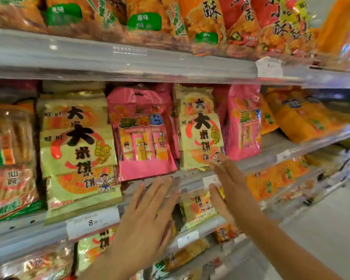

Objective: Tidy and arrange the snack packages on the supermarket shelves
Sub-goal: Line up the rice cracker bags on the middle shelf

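Observation:
On the middle shelf (271,148) stand upright snack packs: a large yellow rice-cracker pack (77,150) at left, a pink pack (143,134) in the centre, a smaller yellow pack (200,134) and another pink pack (245,122) to its right. My left hand (148,217) is held flat with straight fingers just below the centre pink pack, fingertips near the shelf edge. My right hand (228,184) is also flat, its fingertips touching the lower right corner of the smaller yellow pack. Neither hand holds anything.
Orange packs (206,21) fill the top shelf. Orange bags (303,120) lie on the middle shelf at right. A striped green-and-orange pack (10,162) stands far left. Lower shelves hold more yellow and orange packs (271,180). White price tags (93,222) hang on the shelf rails.

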The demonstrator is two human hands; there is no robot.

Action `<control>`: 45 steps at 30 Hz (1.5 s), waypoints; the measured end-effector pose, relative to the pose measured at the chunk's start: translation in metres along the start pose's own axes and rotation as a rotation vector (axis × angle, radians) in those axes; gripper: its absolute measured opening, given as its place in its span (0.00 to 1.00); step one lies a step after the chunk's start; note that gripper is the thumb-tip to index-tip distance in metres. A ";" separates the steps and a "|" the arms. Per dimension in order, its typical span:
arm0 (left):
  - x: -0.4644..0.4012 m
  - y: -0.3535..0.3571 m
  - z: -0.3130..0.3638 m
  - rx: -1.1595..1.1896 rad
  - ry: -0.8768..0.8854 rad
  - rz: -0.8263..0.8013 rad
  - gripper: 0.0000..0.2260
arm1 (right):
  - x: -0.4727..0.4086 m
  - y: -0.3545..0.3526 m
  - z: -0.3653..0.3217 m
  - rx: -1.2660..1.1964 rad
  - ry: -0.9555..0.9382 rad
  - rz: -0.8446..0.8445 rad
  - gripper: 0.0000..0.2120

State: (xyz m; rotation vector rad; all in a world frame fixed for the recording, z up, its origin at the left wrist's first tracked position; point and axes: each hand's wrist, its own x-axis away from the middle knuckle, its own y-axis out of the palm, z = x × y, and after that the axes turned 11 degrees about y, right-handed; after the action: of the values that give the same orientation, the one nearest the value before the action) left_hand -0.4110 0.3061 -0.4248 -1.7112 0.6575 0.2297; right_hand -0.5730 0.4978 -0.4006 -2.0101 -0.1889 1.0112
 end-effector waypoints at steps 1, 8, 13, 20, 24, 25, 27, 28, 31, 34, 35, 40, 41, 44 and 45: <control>-0.002 0.006 0.003 -0.017 -0.009 -0.014 0.27 | -0.001 0.001 0.009 0.004 0.017 -0.022 0.27; -0.023 0.037 0.025 -0.120 -0.210 0.051 0.28 | -0.015 0.017 0.065 -0.108 0.009 -0.178 0.26; -0.044 0.038 0.044 -0.207 -0.396 0.075 0.25 | -0.019 0.026 0.086 -0.119 -0.077 -0.181 0.27; -0.050 0.034 0.050 -0.233 -0.455 0.013 0.26 | -0.019 0.029 0.095 -0.050 -0.116 -0.190 0.32; -0.053 0.029 0.052 -0.210 -0.468 0.005 0.25 | -0.018 0.026 0.094 -0.039 -0.115 -0.224 0.32; -0.054 0.026 0.052 -0.190 -0.473 0.029 0.25 | -0.020 0.024 0.094 -0.041 -0.117 -0.227 0.32; -0.056 0.018 0.048 -0.135 -0.481 0.156 0.23 | -0.028 0.019 0.093 -0.071 -0.098 -0.237 0.31; -0.059 0.010 0.043 -0.111 -0.501 0.243 0.23 | -0.035 0.016 0.092 -0.112 -0.069 -0.240 0.31; -0.070 -0.019 0.013 -0.097 -0.788 0.383 0.27 | -0.067 0.005 0.084 -0.338 0.083 -0.277 0.33; -0.081 -0.036 -0.021 -0.043 -1.136 0.210 0.39 | -0.097 0.002 0.068 -0.537 0.252 -0.351 0.42; -0.084 -0.037 -0.027 -0.037 -1.190 0.149 0.41 | -0.104 0.004 0.064 -0.561 0.296 -0.380 0.43; -0.089 -0.026 -0.033 -0.146 -1.204 0.059 0.44 | -0.123 0.015 0.057 -0.515 0.380 -0.424 0.33; -0.090 -0.025 -0.034 -0.148 -1.205 0.082 0.43 | -0.124 0.015 0.057 -0.496 0.375 -0.426 0.32; -0.093 -0.021 -0.034 -0.167 -1.152 0.187 0.39 | -0.125 0.017 0.058 -0.443 0.339 -0.419 0.30; -0.094 -0.020 -0.033 -0.176 -1.115 0.202 0.37 | -0.125 0.016 0.058 -0.447 0.333 -0.412 0.29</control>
State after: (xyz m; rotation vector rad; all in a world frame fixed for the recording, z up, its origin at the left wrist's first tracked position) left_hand -0.4836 0.3051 -0.3537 -1.3799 -0.0394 1.2931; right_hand -0.7010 0.4650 -0.3570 -2.3696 -0.6635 0.3855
